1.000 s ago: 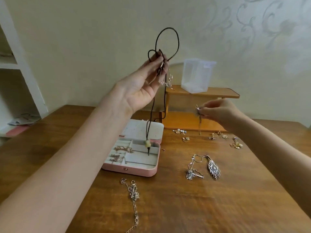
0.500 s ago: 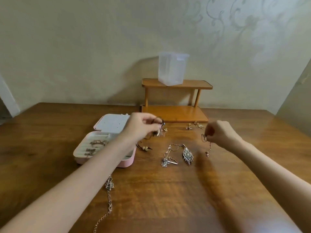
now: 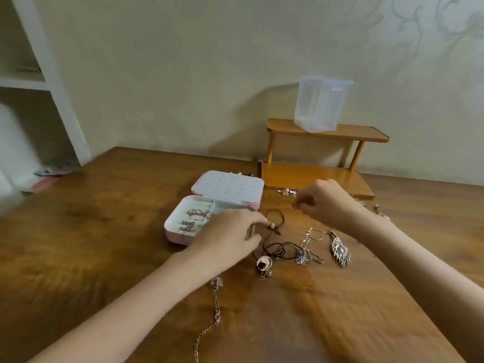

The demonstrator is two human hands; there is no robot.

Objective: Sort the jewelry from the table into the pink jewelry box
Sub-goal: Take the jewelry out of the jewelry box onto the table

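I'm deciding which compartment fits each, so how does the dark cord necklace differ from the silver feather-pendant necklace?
The dark cord necklace is a thin black cord; the feather-pendant necklace is a pale metal chain. The cord carries a small round bead pendant, the chain a long, flat silver feather. The left hand touches the cord, while the feather necklace lies untouched. Both lie loosely coiled on the wooden table, outside the pink jewelry box.

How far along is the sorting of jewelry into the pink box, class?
Early. Done: a few chains lie in the pink jewelry box. In hand: the left hand holds the black cord necklace on the table; the right hand pinches a small piece. Left: the feather pendant, the gold chain, and small pieces by the wooden shelf.
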